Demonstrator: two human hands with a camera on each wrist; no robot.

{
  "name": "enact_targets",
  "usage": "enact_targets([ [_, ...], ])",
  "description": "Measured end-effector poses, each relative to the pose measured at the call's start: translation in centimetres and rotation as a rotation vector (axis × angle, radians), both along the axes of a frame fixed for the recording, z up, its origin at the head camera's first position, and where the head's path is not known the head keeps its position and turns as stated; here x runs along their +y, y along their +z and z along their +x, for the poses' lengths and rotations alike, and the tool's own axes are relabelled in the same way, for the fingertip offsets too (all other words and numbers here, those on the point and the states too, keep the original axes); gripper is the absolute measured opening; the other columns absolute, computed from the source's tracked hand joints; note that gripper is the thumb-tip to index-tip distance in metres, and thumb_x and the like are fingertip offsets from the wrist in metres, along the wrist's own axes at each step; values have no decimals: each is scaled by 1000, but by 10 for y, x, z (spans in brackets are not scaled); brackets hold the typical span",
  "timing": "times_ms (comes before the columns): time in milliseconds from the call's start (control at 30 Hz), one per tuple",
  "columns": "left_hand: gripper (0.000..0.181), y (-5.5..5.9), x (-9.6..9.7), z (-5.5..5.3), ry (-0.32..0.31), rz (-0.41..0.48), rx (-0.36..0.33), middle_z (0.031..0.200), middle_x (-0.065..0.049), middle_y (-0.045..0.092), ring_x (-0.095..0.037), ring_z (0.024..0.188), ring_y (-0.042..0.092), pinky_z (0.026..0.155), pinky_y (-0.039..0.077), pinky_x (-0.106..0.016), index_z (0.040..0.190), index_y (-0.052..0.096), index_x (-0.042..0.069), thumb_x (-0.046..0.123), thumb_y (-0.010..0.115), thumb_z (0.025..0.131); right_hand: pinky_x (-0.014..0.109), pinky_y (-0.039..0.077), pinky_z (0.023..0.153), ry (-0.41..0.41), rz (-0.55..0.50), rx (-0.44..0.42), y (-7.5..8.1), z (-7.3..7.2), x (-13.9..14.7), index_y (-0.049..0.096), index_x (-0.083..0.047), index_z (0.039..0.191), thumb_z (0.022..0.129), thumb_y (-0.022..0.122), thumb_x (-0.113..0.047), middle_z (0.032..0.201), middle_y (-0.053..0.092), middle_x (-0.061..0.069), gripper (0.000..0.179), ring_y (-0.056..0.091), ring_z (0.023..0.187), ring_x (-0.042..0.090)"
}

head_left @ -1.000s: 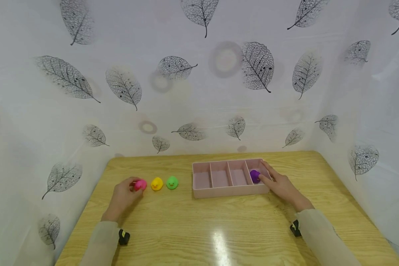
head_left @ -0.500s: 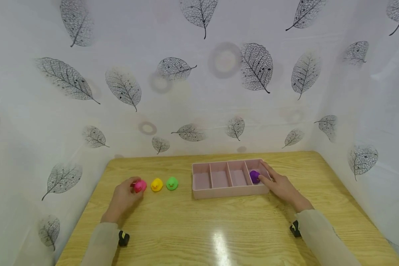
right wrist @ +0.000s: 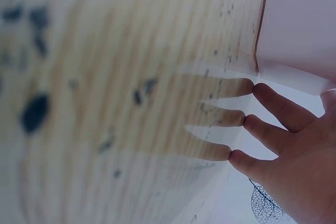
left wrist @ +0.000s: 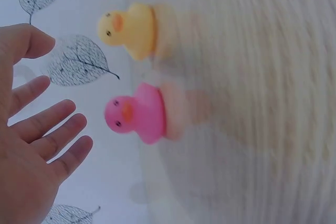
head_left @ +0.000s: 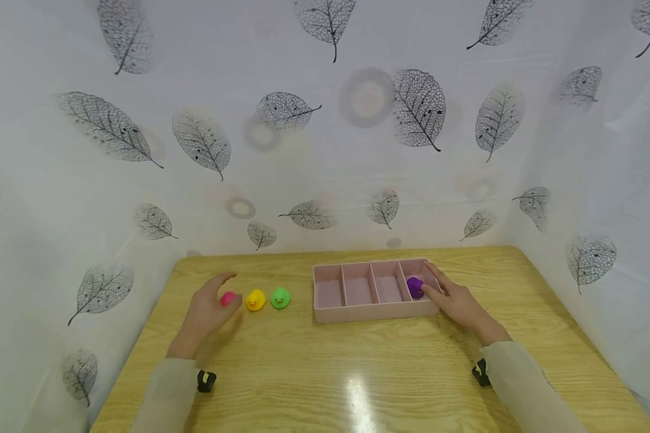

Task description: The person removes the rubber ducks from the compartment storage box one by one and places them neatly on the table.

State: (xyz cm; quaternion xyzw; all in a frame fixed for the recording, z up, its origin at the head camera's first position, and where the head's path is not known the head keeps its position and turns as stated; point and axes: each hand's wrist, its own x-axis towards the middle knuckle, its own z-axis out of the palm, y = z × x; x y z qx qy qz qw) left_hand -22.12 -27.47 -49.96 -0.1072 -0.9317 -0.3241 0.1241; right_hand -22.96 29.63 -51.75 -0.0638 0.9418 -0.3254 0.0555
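Note:
My left hand [head_left: 210, 304] is spread over the pink rubber duck [head_left: 228, 299], which it partly hides in the head view. In the left wrist view, the duck [left wrist: 137, 114] stands on the table, apart from the fingers. Beside it sit a yellow rubber duck [head_left: 256, 300] and a green one [head_left: 280, 297]. My right hand [head_left: 462, 307] holds the right end of a pink divided box [head_left: 376, 311], thumb over the wall and other fingers outside. A purple duck [head_left: 414, 287] lies in the rightmost compartment, beside the thumb tip; whether they touch I cannot tell.
The wooden table [head_left: 303, 367] carries everything. A white leaf-print sheet [head_left: 325, 162] rises behind it and at both sides. Wrist camera mounts [head_left: 206, 381] show at both sleeves.
My left hand has let go of the pink duck; its fingers have spread and it has shifted slightly right. The right hand, the box and the other ducks stay in place.

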Motion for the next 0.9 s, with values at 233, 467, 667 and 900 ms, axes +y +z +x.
enact_targets([
  [233,54,12,21,-3,-50,44,13,148,-23,61,-48,137,55,114,45,-64,145,58,1,14,73,95,80,41,106,0,1,-3,0,0,0,9,-36,170,108,42,-60,158,38,40,75,46,133,69],
  [467,52,22,41,-7,-86,29,67,144,-23,63,-47,134,59,111,49,-62,143,59,1,14,74,94,80,40,108,2,-5,-2,-1,0,0,9,-35,170,108,42,-60,159,37,38,75,46,134,68],
  [667,51,26,59,-9,-146,1,124,141,-23,66,-46,131,62,109,51,-61,141,61,-1,13,73,93,79,40,108,3,-6,4,-2,-1,1,10,-33,171,108,42,-59,159,37,39,75,46,135,68],
  [900,52,27,74,-11,-172,-6,140,141,-21,66,-43,132,62,110,51,-58,141,61,0,14,74,92,78,39,109,6,-9,9,-1,1,1,10,-32,171,108,41,-60,159,38,39,75,46,135,67],
])
